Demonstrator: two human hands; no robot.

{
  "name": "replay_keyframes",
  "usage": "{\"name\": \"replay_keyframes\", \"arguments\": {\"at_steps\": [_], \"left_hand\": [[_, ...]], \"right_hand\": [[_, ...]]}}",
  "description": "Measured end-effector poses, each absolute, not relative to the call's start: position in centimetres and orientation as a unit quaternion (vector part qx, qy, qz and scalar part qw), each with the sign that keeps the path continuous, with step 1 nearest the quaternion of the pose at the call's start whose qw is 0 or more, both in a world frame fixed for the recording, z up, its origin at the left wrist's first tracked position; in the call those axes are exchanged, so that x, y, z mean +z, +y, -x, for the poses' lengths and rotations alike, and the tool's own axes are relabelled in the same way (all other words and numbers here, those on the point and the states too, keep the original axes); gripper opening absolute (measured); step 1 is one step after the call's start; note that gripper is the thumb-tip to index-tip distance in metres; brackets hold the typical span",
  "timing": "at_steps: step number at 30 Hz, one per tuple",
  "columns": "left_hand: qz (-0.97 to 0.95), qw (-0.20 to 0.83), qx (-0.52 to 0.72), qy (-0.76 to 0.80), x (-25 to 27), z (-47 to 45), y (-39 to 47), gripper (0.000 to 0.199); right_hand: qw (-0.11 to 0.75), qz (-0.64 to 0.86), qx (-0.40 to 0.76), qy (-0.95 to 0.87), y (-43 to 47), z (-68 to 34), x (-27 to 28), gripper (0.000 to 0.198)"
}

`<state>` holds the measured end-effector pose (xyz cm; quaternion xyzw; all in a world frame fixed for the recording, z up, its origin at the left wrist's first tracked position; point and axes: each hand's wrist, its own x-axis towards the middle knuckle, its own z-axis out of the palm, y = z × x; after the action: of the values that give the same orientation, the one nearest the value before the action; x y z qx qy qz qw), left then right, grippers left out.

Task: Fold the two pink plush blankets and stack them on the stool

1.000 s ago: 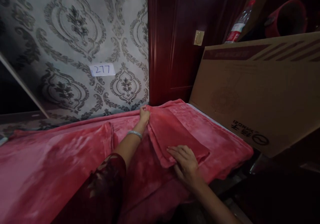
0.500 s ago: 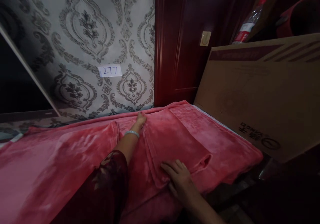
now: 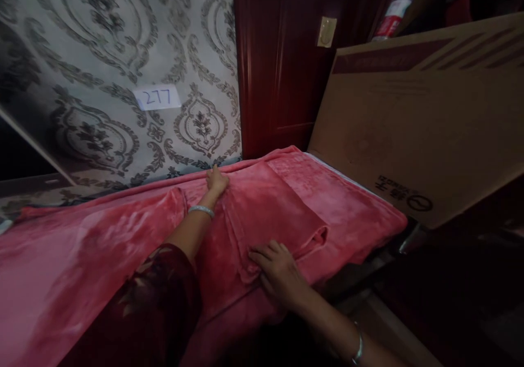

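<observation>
A pink plush blanket (image 3: 352,209) is spread out, its middle part turned over into a folded section (image 3: 274,203). At the far end of that section's left edge, my left hand (image 3: 216,181) is closed on the cloth, close to the wall. My right hand (image 3: 278,269) grips the near corner of the same section, fingers on top and the thumb lower at the edge. On the right, the fold ends in a rolled, open loop. Another raised fold (image 3: 135,225) lies left of my left forearm.
Patterned wallpaper (image 3: 200,127) with a paper label (image 3: 158,97) reading 277 stands behind the blanket. Beside it is a dark red wooden panel (image 3: 282,83). A large cardboard box (image 3: 429,121) leans at the right, a bottle (image 3: 393,18) behind it. A dark screen-like panel (image 3: 24,154) is at left.
The view has shifted, so everything sits further left and higher. Both hands keep their places on the folded section, and the right wrist's bracelet now shows.
</observation>
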<state>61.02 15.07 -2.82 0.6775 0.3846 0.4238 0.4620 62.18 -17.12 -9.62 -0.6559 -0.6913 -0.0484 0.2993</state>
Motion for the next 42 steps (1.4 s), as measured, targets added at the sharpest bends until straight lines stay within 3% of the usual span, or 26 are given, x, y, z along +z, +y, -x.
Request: {"name": "replay_keyframes", "arguments": {"at_steps": [5,7,10,12,16,18,22,29,42], "left_hand": [[-0.934,0.169,0.192,0.248,-2.5,-61.5,10.5,0.062],[-0.965,0.111,0.095,0.216,-2.9,-61.1,8.2,0.065],[-0.977,0.065,0.038,0.199,-3.7,-59.9,5.3,0.071],[-0.981,0.058,0.035,0.182,-4.0,-59.1,3.8,0.073],[-0.985,0.069,0.035,0.151,-4.3,-58.2,1.5,0.075],[-0.986,0.070,0.039,0.148,-4.6,-57.9,0.6,0.074],[-0.988,0.047,0.044,0.142,-5.4,-57.3,-0.4,0.073],[-0.989,-0.005,0.069,0.131,-7.9,-56.5,-0.3,0.067],[-0.985,0.094,0.064,0.128,-6.4,-55.6,-0.2,0.070]], "right_hand": [[0.315,0.630,-0.033,-0.709,-18.4,-62.5,-8.3,0.052],[0.379,0.611,-0.072,-0.691,-19.8,-63.7,-8.4,0.050],[0.483,0.659,-0.171,-0.551,-22.4,-67.1,-9.5,0.029],[0.516,0.707,-0.217,-0.432,-23.6,-69.8,-10.6,0.024],[0.527,0.753,-0.199,-0.339,-23.0,-73.3,-12.3,0.077],[0.520,0.763,-0.173,-0.342,-21.6,-73.7,-12.6,0.087],[0.522,0.774,-0.153,-0.324,-19.4,-74.0,-12.4,0.085],[0.545,0.792,-0.105,-0.256,-20.4,-77.2,-13.1,0.048],[0.508,0.764,-0.198,-0.346,-21.3,-76.7,-16.1,0.048]]}}
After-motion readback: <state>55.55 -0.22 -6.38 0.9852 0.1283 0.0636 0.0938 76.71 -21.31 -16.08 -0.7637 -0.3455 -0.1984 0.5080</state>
